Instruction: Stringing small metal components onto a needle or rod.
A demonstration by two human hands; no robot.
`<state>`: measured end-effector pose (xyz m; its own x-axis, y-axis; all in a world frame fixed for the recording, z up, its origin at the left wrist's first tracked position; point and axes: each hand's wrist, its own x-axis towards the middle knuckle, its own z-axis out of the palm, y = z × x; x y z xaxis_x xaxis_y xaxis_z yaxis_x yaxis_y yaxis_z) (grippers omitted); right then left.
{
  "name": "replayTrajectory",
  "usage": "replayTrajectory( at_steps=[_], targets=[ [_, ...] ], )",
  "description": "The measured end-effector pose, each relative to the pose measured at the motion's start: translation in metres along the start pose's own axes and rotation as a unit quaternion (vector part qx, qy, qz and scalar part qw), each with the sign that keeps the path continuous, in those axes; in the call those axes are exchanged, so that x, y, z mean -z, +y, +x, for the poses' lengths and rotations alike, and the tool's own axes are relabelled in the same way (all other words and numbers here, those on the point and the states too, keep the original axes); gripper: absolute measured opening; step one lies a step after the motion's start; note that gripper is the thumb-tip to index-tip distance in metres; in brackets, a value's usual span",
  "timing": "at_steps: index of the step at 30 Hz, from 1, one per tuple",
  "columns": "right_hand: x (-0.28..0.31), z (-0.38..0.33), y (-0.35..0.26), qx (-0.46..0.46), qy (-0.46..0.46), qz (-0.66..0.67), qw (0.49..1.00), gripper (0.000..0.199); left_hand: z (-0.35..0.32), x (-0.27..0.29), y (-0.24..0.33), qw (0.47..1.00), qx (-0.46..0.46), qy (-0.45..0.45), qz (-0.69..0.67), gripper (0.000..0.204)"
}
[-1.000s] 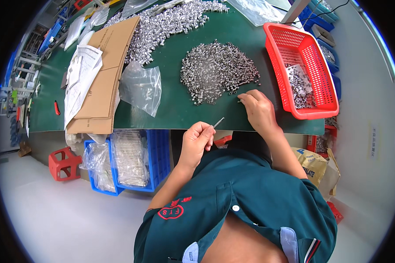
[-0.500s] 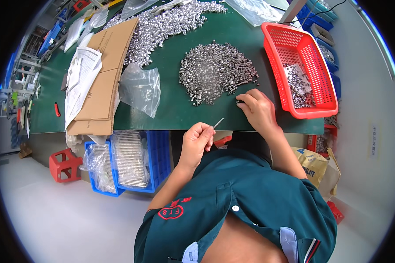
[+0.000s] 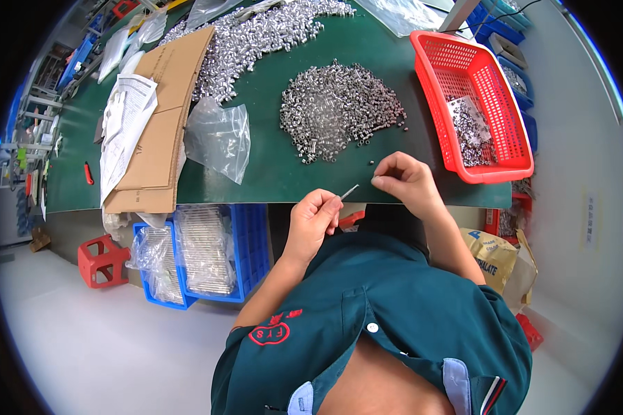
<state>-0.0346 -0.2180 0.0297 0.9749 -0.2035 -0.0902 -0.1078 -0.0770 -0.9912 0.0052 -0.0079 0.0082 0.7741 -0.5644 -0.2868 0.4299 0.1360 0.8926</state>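
Note:
My left hand is closed around a thin metal rod, its tip pointing up and to the right, just over the table's front edge. To its right, my right hand is pinched, thumb against forefinger; whatever lies between the fingertips is too small to make out. One loose small metal ring rests on the green tabletop just beyond those fingertips. Farther off spreads a pile of small silvery metal rings.
A red plastic basket with small metal parts stands at the right. A clear plastic bag, flattened cardboard and papers lie left. A bigger heap of metal pieces lies at the back. Blue crates sit below.
My right hand has drawn back toward me from the pile's edge, its fingers coming together. One loose ring now shows on the table. The left hand with the rod has barely moved.

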Motion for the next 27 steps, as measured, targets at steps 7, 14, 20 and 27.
replayTrajectory(
  at_steps=[7, 14, 20, 27],
  targets=[
    [-0.009, -0.004, -0.005, -0.067, -0.08, 0.039, 0.994, 0.011, -0.001, -0.002, 0.0, 0.998, -0.009, -0.002, 0.058, 0.018],
    [-0.007, -0.01, -0.023, 0.19, -0.091, -0.24, 0.948, 0.014, -0.004, 0.002, 0.007, 0.982, -0.052, -0.017, 0.182, 0.016],
    [-0.01, -0.015, -0.028, 0.085, -0.099, -0.195, 0.972, 0.017, -0.005, -0.004, 0.01, 0.986, -0.04, -0.044, 0.158, 0.015],
    [0.001, -0.009, -0.019, 0.044, -0.001, -0.144, 0.989, 0.024, -0.005, 0.002, 0.0, 0.998, -0.014, -0.031, 0.048, 0.017]
  ],
)
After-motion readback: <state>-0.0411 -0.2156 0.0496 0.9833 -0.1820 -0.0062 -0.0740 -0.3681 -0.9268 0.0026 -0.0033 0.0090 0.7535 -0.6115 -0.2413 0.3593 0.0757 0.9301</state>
